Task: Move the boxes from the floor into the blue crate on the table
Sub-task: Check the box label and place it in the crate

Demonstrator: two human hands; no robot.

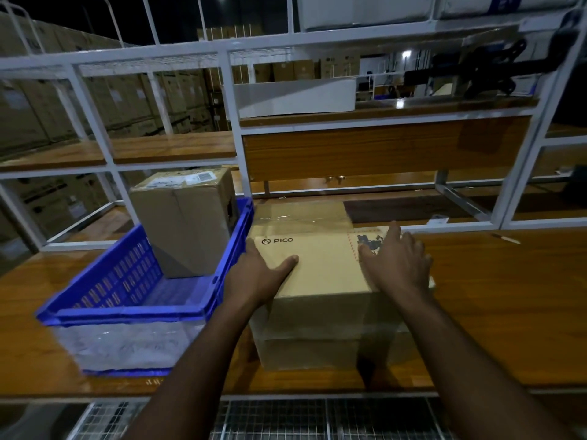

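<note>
A blue crate (127, 312) stands on the wooden table (492, 312) at the left. Inside it, at its far end, sits a brown cardboard box (187, 223) with a white label on top. Right of the crate, a larger cardboard box marked PICO (324, 271) rests on the table. My left hand (257, 274) lies against the PICO box's top left edge, thumb across the top. My right hand (397, 262) lies flat on the box's top right part, fingers straight.
A white metal shelf frame (228, 100) with wooden shelves rises behind the table. A long white box (295, 96) lies on a shelf. A small pen-like item (508, 239) lies at the table's far right. Stacked cartons fill the dark background at the left.
</note>
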